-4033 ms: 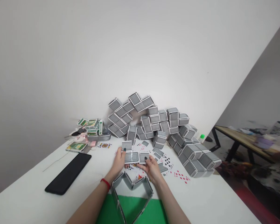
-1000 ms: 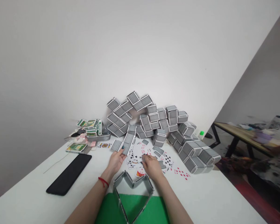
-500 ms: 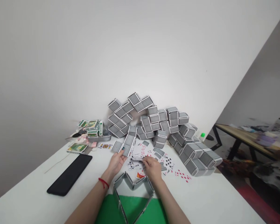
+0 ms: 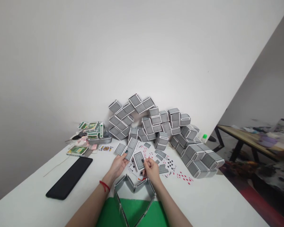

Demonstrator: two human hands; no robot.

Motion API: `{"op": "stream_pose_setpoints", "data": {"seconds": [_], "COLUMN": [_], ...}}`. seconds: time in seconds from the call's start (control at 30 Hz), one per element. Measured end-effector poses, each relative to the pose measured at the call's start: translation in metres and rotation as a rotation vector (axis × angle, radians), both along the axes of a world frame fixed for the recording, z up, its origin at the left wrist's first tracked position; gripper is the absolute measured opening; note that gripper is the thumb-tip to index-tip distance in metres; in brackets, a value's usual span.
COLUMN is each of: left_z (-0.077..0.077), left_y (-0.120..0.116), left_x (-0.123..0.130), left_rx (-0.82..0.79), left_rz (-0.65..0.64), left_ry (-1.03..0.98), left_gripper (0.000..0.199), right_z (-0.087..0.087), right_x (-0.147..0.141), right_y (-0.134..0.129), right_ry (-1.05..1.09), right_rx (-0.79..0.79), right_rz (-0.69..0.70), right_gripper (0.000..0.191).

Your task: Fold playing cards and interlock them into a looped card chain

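My left hand (image 4: pixel 118 165), with a red string round the wrist, pinches a strip of joined playing cards (image 4: pixel 132 148), grey patterned backs up. Another grey-backed piece (image 4: pixel 120 149) lies to the left of that strip. Between the thumb and fingers of my right hand (image 4: pixel 151 168) is a single playing card (image 4: pixel 139 161), its grey back facing me. The two pieces are close together but apart. Below my hands stands a heart-shaped frame of folded cards (image 4: pixel 118 198), partly over a green mat (image 4: pixel 157 214). Loose playing cards (image 4: pixel 184 178) are scattered beyond my right hand.
Stacked blocks of folded cards (image 4: pixel 151 121) line the wall and reach down the right side (image 4: pixel 200 160). A black phone-like slab (image 4: pixel 69 178) and green card boxes (image 4: pixel 92 126) are on the left. A green-capped bottle (image 4: pixel 204 137) stands at the right.
My right hand has lifted and turned the card so its grey back faces me. The strip in my left hand has shifted slightly; the view has moved a little.
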State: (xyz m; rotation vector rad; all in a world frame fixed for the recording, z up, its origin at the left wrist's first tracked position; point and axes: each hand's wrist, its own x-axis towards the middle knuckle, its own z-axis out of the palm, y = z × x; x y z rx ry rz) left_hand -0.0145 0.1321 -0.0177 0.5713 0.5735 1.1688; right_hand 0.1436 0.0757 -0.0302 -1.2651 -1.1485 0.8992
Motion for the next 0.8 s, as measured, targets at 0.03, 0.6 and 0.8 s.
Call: {"op": "stream_pose_setpoints", "data": {"seconds": [0.03,0.6,0.8], "left_z": [0.001,0.003,-0.001], "left_y": [0.000,-0.006,-0.003], "left_x": [0.000,0.004,0.003], "left_rx": [0.002,0.033,0.076], "left_rz": [-0.001,-0.050,-0.068], "left_ry": [0.004,0.071,0.087], "left_gripper": [0.019,0.022,0.027], "right_z": [-0.001,0.001,0.001], "right_x": [0.000,0.008,0.011], "right_y": [0.000,0.002,0.002], "right_ry": [-0.004,-0.007,-0.002], "right_rx": [-0.011,-0.133,-0.149], "right_rz": [0.016,0.220,0.231], "right_gripper": [0.046,0.042,0.038]}}
